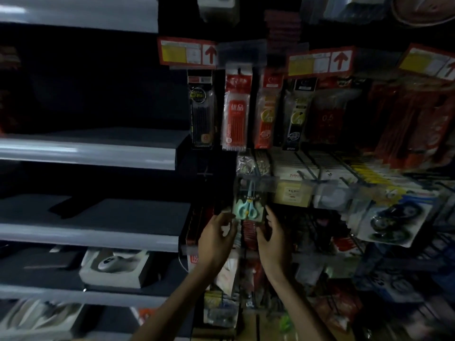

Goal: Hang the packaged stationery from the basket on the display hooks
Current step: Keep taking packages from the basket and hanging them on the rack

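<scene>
The pack of scissors (248,208), with pale teal handles on a dark card, hangs in the left column of a wire display rack (317,230), its top under a blurred clear label strip (256,184); the hook itself is too smeared to make out. The pack sits directly between the two hands, both raised to it from below. The left hand (216,238) is at the pack's lower left corner, its fingers (227,216) loosely curled toward the edge; whether they pinch the card or only touch it cannot be told. The right hand (272,239) stands on the other side, palm turned inward, with fairly straight fingers (268,212) reaching up along the pack's right edge and the thumb lower, under the bottom corner; it looks spread rather than clenched. Above the scissors hangs a row of pen packs: a black one (202,114), a red and white one (235,116) and more to the right, under red-bordered price labels (187,53) with arrows. To the right hangs a pack with dark round wheels (394,220). To the left run grey shelves (86,153), the lower one carrying a white box (115,267).
</scene>
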